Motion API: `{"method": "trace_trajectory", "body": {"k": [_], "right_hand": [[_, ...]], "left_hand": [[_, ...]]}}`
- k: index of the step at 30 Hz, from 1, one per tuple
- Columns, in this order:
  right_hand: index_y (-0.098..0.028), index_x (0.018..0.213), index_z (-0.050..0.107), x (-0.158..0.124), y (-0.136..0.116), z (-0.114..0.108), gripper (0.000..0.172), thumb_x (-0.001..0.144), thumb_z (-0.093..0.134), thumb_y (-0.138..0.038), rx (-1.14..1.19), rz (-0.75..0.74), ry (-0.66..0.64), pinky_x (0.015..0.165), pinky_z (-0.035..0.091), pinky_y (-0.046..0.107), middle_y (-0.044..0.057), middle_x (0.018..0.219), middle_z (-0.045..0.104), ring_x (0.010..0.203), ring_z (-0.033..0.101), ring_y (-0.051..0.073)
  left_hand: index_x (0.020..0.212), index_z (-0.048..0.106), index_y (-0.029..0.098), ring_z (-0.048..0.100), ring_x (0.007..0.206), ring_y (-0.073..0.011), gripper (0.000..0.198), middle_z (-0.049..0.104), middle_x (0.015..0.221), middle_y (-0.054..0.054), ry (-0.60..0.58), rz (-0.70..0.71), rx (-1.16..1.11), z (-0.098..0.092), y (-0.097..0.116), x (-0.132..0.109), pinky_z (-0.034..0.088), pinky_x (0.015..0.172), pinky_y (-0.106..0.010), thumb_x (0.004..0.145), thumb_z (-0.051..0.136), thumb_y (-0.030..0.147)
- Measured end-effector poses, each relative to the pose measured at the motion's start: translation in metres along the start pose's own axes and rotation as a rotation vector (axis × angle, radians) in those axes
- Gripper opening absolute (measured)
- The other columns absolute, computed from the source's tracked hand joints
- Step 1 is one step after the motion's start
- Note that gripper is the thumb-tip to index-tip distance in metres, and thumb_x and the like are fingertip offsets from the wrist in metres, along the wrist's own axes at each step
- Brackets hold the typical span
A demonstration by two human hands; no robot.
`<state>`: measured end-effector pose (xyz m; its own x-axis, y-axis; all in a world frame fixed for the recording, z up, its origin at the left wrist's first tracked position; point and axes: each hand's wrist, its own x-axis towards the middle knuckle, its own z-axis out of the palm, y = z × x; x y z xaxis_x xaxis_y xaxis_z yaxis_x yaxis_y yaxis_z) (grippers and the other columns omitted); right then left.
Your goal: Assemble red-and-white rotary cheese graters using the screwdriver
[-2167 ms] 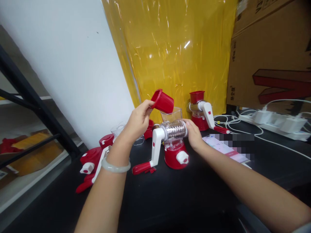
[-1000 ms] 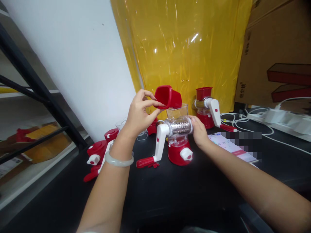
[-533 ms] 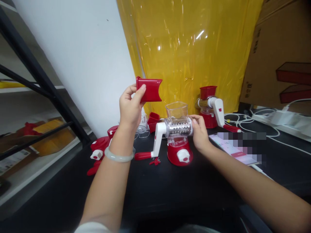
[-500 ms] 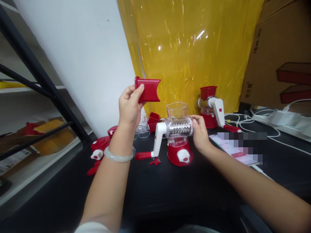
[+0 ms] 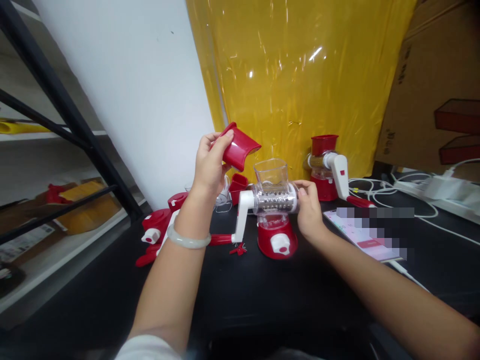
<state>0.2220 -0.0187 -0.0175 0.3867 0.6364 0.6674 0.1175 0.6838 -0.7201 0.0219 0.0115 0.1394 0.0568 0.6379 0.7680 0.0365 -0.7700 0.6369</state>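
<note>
My left hand (image 5: 210, 165) is closed on a red plastic food pusher (image 5: 242, 148), tilted with its curved-in end pointing down to the right. It is held in the air, left of and above a rotary grater (image 5: 276, 239). The grater has a red base, a metal drum and a clear hopper (image 5: 270, 172), whose top is uncovered. At the drum's right end, my right hand (image 5: 310, 214) grips the white ring, its fingertips partly hidden behind. A white crank with a red handle (image 5: 221, 239) hangs on the grater's left.
Behind on the right stands a second rotary grater (image 5: 324, 187). Red grater parts (image 5: 155, 220) lie at the left, and a small red piece (image 5: 238, 249) lies beside the crank. A phone (image 5: 363, 235) and white cables (image 5: 375, 186) occupy the right; a cardboard box (image 5: 420, 75) stands behind.
My left hand has shifted right, nearer the hopper, and the food pusher has tipped from level to slanting downward. My right hand stays on the grater.
</note>
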Motion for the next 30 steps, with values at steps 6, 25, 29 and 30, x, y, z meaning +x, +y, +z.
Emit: {"method": "trace_trajectory", "body": {"k": [6, 25, 29, 30], "right_hand": [[-0.024, 0.106, 0.051, 0.0, 0.001, -0.001, 0.029, 0.092, 0.043, -0.048, -0.039, -0.008, 0.004, 0.092, 0.047, 0.043, 0.008, 0.109, 0.061, 0.102, 0.06, 0.024], [-0.024, 0.101, 0.055, 0.003, 0.008, -0.004, 0.031, 0.092, 0.043, -0.051, -0.046, 0.02, -0.009, 0.091, 0.045, 0.042, 0.006, 0.103, 0.063, 0.098, 0.059, 0.023], [-0.024, 0.101, 0.056, 0.004, 0.009, -0.005, 0.031, 0.092, 0.043, -0.051, -0.047, 0.008, 0.002, 0.089, 0.045, 0.041, 0.005, 0.102, 0.063, 0.097, 0.059, 0.023], [-0.024, 0.101, 0.056, 0.004, 0.009, -0.005, 0.031, 0.092, 0.043, -0.051, -0.045, 0.004, 0.002, 0.088, 0.045, 0.041, 0.005, 0.102, 0.063, 0.096, 0.059, 0.022]], "left_hand": [[0.112, 0.048, 0.025, 0.064, 0.099, -0.0204, 0.031, 0.062, 0.111, -0.008, -0.061, 0.192, 0.208, 0.017, -0.006, 0.003, 0.056, 0.072, -0.029, 0.091, 0.058, 0.045], [0.117, 0.042, 0.023, 0.068, 0.083, -0.0206, 0.054, 0.061, 0.089, -0.004, -0.183, -0.043, 0.054, 0.046, 0.004, -0.005, 0.056, 0.071, -0.036, 0.083, 0.066, 0.058], [0.124, 0.039, 0.023, 0.067, 0.092, -0.0214, 0.056, 0.061, 0.1, -0.007, -0.226, -0.181, -0.146, 0.041, 0.016, -0.01, 0.055, 0.081, -0.038, 0.085, 0.068, 0.05], [0.127, 0.037, 0.023, 0.066, 0.096, -0.0223, 0.057, 0.061, 0.103, -0.007, -0.239, -0.206, -0.197, 0.04, 0.02, -0.011, 0.054, 0.084, -0.039, 0.085, 0.068, 0.048]]}}
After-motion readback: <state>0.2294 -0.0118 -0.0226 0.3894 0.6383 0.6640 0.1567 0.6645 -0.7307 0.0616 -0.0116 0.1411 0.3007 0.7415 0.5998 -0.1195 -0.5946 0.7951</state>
